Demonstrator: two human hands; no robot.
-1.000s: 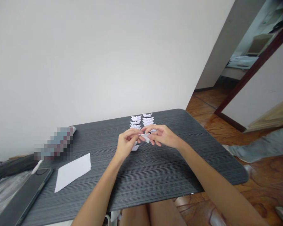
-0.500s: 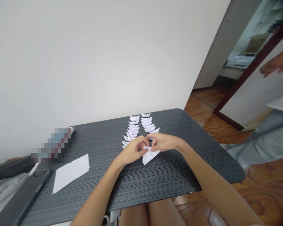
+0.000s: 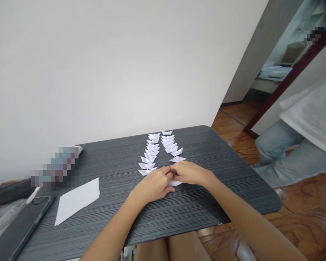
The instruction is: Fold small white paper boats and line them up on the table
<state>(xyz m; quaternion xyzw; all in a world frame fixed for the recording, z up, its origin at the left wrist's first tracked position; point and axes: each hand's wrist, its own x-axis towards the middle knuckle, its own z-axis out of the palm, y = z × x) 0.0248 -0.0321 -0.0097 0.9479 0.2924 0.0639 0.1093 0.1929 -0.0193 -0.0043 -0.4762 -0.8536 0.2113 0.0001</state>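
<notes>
My left hand (image 3: pixel 154 185) and my right hand (image 3: pixel 188 173) meet at the middle of the dark striped table (image 3: pixel 119 221). Their fingers are curled and press a small piece of white folded paper (image 3: pixel 174 183) flat against the tabletop. Most of that paper is hidden under my fingers. Just beyond my hands stand two rows of several small white folded paper boats: a left row (image 3: pixel 149 154) and a right row (image 3: pixel 170 144).
A stack of white paper sheets (image 3: pixel 76 199) lies on the table's left part. A dark flat device (image 3: pixel 19 230) sits at the left edge. Another person (image 3: pixel 301 145) in grey trousers and a white top stands at the right, on the wooden floor (image 3: pixel 301 217).
My hands came down from above the table and closed over the folded paper, pressing it flat. The person at the right has stepped closer.
</notes>
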